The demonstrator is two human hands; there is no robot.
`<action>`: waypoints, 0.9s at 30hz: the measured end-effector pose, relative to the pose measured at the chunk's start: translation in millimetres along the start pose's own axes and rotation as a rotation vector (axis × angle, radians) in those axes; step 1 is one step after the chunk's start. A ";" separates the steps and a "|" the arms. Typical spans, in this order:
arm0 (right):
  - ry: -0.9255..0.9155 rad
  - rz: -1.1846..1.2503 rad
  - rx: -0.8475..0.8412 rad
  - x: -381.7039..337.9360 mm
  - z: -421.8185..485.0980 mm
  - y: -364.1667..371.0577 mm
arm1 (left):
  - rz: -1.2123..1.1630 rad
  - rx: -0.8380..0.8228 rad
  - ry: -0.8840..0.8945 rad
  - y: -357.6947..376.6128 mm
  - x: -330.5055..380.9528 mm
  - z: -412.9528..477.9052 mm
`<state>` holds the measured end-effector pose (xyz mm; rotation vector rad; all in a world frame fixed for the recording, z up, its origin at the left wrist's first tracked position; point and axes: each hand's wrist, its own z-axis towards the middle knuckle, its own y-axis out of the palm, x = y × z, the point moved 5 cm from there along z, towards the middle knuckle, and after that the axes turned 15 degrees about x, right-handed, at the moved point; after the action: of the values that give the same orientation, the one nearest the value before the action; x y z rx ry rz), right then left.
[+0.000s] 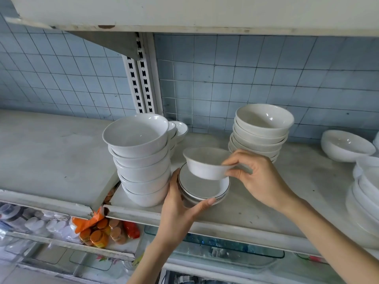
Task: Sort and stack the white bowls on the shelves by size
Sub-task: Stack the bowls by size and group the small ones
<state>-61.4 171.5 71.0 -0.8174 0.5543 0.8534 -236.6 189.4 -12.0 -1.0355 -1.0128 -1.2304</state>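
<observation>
My right hand (255, 175) pinches the rim of a small white bowl (205, 162) and holds it tilted just above a low stack of shallow dark-rimmed dishes (202, 189). My left hand (180, 206) grips that low stack from its left and front edge. A tall stack of several white bowls (141, 158) stands right beside it on the left. Another stack of wider bowls (260, 132) stands behind my right hand. Smaller bowls (180, 128) sit partly hidden behind the tall stack.
The white shelf (266, 203) runs along a blue tiled wall. A single white bowl (346, 145) and a pile of white plates (365, 197) sit at the right. Another shelf hangs overhead. Below are orange-lidded jars (98, 234) and glass dishes (225, 251).
</observation>
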 end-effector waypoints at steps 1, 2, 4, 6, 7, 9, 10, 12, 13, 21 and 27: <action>-0.028 0.000 -0.025 -0.2 -4.3 1.4 | -0.004 -0.006 -0.003 -0.3 0.8 -0.3; -0.057 -0.002 -0.043 0.0 -8.3 3.1 | -0.006 -0.012 -0.002 -0.1 1.1 -0.2; -0.094 0.000 -0.061 1.7 -14.5 6.6 | -0.007 -0.023 0.001 0.5 2.2 -0.6; -0.116 0.009 -0.067 3.7 -18.3 9.9 | -0.006 -0.026 0.002 0.8 3.0 -0.7; -0.133 0.007 -0.069 4.1 -19.4 11.9 | -0.009 -0.027 0.002 1.1 3.2 -0.7; -0.172 -0.007 -0.068 5.2 -20.8 15.6 | -0.018 -0.030 0.002 1.0 2.9 -0.8; -0.184 -0.013 -0.062 6.1 -21.1 16.7 | -0.023 -0.032 0.001 0.9 2.7 -0.7; -0.188 -0.015 -0.047 7.3 -21.1 16.4 | -0.025 -0.036 0.003 0.9 2.3 -0.6; -0.193 -0.022 -0.040 7.6 -21.1 15.8 | -0.024 -0.038 0.004 0.9 2.1 -0.5; 0.061 0.057 -0.156 17.0 -24.4 15.7 | 0.006 -0.054 0.034 1.0 2.9 -1.6; 0.336 0.165 -0.190 37.7 -36.3 23.8 | -0.004 -0.068 0.072 -0.7 8.1 -2.4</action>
<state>-64.1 167.9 13.7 -1.1110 0.8538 0.9356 -236.7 185.2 -4.6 -1.0344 -0.9233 -1.3045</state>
